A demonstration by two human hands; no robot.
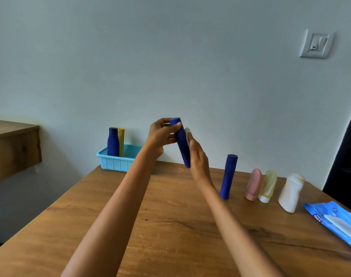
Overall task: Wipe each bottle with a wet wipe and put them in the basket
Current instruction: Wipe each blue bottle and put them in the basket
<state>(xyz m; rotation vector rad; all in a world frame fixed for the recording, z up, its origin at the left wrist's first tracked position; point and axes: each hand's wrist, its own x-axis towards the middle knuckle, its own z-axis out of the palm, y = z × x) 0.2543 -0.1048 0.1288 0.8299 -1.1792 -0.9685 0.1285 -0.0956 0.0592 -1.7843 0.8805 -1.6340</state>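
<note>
My left hand (160, 136) grips the top end of a tall dark blue bottle (182, 143), held tilted in the air above the table. My right hand (198, 158) lies against the bottle's right side and presses a white wet wipe (187, 133) onto it. A light blue basket (118, 159) stands at the table's far left corner with a blue bottle (113, 141) and a yellow bottle (121, 140) upright inside. On the table to the right stand another blue bottle (228, 176), a pink bottle (254, 184), a clear yellowish bottle (267, 185) and a white bottle (291, 191).
A blue pack of wet wipes (334, 220) lies at the right edge of the wooden table (170, 226). A wooden shelf (12, 144) juts from the wall at left. A dark door frame (344, 156) stands at right, a wall switch (316, 45) above.
</note>
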